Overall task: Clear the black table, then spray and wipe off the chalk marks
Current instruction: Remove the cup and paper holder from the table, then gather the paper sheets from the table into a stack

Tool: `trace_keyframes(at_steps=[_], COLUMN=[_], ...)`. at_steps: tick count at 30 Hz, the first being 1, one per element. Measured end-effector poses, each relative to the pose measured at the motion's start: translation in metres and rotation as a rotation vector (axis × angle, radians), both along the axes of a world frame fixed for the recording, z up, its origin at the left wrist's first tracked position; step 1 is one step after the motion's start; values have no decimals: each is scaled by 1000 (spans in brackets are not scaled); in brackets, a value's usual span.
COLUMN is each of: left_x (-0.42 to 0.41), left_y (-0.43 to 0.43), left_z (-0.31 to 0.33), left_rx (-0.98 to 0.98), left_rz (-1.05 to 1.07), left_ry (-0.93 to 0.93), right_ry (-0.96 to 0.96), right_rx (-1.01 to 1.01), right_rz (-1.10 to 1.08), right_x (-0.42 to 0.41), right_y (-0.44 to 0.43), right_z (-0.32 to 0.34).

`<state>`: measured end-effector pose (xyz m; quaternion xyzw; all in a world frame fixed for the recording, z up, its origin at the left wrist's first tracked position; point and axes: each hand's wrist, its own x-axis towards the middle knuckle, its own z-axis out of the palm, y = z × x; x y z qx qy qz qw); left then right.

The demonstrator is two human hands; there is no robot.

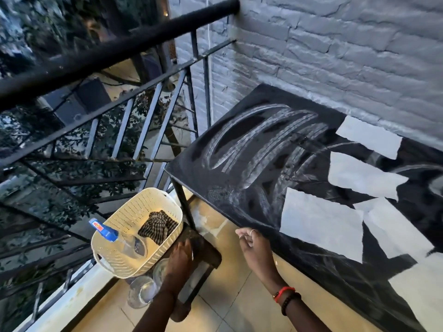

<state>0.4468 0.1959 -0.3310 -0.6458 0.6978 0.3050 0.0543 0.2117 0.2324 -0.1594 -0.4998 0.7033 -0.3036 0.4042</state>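
The black tabletop [189,171] carries chalk marks [251,144] and white paper sheets [321,224]. Below its corner stands the basket [124,257]. The left hand [179,256] is beside that, its grip unclear. The right hand [253,244], loosely curled and empty, is at the tabletop's near edge, closest to the sheets.

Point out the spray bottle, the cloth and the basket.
spray bottle [109,232]: head view, blue trigger head.
cloth [157,226]: head view, striped middle.
basket [134,207]: head view, perforated far wall.
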Motion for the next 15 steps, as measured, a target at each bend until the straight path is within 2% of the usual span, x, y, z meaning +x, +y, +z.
trace_keyframes(at_steps=[2,3,5,7,8,11,15], left_x=[-5,-16,-53,-107,-127,-182,-248], left_y=[-22,-31,-37,-29,-29,-32,-31], left_z=[-21,-11,42,135,157,191,220], left_rx=[7,-20,16,-25,-22,-7,-60], left_rz=[62,93,94,76,75,-12,-97], left_ry=[112,143,212,240,253,208,248], right_ry=[4,7,17,47,62,65,76], right_rx=[-20,-29,-55,-99,-110,-103,-108], right_rz=[-50,-76,-141,-205,-230,-307,-375], right_x=[-15,-23,-41,-64,-74,-108,-157], right_y=[3,4,9,14,16,27,42], right_z=[12,17,29,39,42,52,60])
